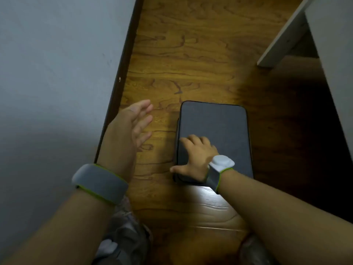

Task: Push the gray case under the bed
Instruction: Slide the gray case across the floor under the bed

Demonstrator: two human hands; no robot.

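Right hand lies flat and open on the gray case, which sits on the wood floor. Left hand hangs open, empty. Pushing off-center might spin the case crooked.

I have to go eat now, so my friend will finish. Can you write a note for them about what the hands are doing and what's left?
Right hand: flat on the gray case, near its closer end, thumb over the left edge.
Left hand: open, in the air, touching nothing.
The case lies flat on the wooden floor, fully in the open.
Bed: seems to be the white frame on the right.
Done: hand placed.
Left: push the case under.
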